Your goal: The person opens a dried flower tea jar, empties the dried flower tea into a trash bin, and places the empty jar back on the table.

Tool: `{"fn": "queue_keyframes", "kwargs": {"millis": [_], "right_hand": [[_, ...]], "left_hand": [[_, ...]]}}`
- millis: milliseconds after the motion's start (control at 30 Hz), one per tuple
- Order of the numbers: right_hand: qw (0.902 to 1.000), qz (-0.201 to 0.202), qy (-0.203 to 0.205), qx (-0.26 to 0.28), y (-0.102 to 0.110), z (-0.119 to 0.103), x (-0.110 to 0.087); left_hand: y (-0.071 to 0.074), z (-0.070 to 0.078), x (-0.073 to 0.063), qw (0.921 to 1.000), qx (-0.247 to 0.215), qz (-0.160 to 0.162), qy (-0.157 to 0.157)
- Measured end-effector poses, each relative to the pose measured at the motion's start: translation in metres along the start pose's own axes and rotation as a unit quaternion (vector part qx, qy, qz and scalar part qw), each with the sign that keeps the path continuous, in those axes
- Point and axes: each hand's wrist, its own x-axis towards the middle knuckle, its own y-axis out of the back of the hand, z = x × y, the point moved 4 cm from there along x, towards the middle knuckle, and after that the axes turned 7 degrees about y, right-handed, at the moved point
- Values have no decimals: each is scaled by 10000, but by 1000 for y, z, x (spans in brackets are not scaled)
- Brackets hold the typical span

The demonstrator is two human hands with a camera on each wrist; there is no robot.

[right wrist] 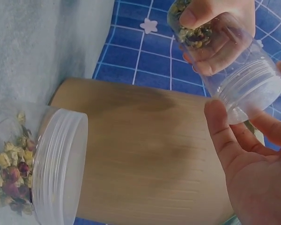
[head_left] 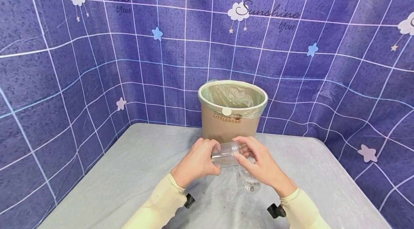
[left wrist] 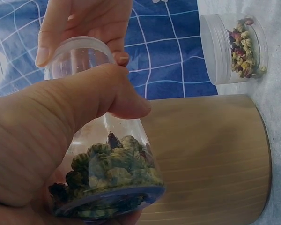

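clear jar [head_left: 224,156] held sideways
left hand [head_left: 201,156] wraps it, right hand [head_left: 263,162] pinches ribbed end [right wrist: 247,83] (dried blossoms [left wrist: 113,164] inside)

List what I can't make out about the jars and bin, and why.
Bottom inside the bin: head view, hidden by its front rim and liner.
Middle of the held jar: left wrist view, covered by the left hand.
Left end of the standing jar: right wrist view, cut off by the edge.
Individual pieces in the standing jar: head view, too small; the right hand covers part.
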Motion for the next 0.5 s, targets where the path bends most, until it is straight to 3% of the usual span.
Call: {"fn": "queue_keyframes", "kwargs": {"millis": [500], "right_hand": [[9994,-191,240,136,2,-4,0]], "left_hand": [[0,-1,0,9999,11,-31,95]]}}
